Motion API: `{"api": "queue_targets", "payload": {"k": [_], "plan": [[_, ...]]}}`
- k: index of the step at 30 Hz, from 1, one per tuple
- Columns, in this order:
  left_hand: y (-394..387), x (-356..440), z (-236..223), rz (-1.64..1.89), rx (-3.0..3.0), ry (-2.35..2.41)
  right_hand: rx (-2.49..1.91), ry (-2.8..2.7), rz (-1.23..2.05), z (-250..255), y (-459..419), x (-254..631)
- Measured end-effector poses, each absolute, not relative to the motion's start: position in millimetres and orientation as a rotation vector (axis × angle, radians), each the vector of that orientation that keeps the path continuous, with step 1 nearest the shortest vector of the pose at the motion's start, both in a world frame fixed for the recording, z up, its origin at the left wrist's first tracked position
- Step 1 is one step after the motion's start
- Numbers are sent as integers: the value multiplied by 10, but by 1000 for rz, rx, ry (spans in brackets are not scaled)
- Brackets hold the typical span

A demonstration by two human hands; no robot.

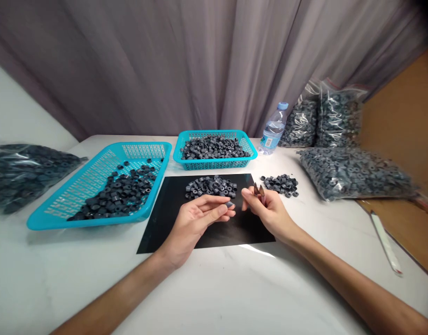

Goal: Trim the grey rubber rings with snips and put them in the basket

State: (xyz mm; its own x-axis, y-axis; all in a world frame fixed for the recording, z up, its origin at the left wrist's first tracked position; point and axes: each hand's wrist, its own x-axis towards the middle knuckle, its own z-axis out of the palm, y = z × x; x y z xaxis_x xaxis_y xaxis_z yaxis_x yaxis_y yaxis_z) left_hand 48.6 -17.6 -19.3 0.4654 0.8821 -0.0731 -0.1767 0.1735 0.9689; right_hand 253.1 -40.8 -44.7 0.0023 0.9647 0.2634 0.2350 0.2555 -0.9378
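Note:
My left hand [203, 214] pinches a small dark grey plastic cap [229, 204] between thumb and fingers, over the black mat [200, 232]. My right hand [266, 209] is closed around a small metal tool [259, 190] with two pointed, brownish tips standing apart and facing up. Its lower part is hidden in the palm, so I cannot tell whether it is tweezers or nippers. Behind my hands, a pile of similar grey caps [211, 186] lies on the mat. A smaller pile of caps [281, 184] sits on the white table just beyond my right hand.
Two turquoise baskets hold many caps: one at the left [46, 222], one at the back [214, 163]. Filled clear bags lie at the left [28, 172] and right [353, 174], with others [339, 116] upright behind. A water bottle [272, 130] and a white, slim object [384, 242] stand out at right.

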Motion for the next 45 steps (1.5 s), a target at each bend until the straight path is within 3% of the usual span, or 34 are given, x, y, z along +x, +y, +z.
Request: {"api": "queue_targets", "payload": {"k": [37, 45], "plan": [[-200, 491, -210, 957, 1175, 785, -1054, -1456, 1013, -348, -474, 2547], [-192, 498, -190, 998, 1133, 751, -1098, -1697, 801, -269, -465, 2608]]}}
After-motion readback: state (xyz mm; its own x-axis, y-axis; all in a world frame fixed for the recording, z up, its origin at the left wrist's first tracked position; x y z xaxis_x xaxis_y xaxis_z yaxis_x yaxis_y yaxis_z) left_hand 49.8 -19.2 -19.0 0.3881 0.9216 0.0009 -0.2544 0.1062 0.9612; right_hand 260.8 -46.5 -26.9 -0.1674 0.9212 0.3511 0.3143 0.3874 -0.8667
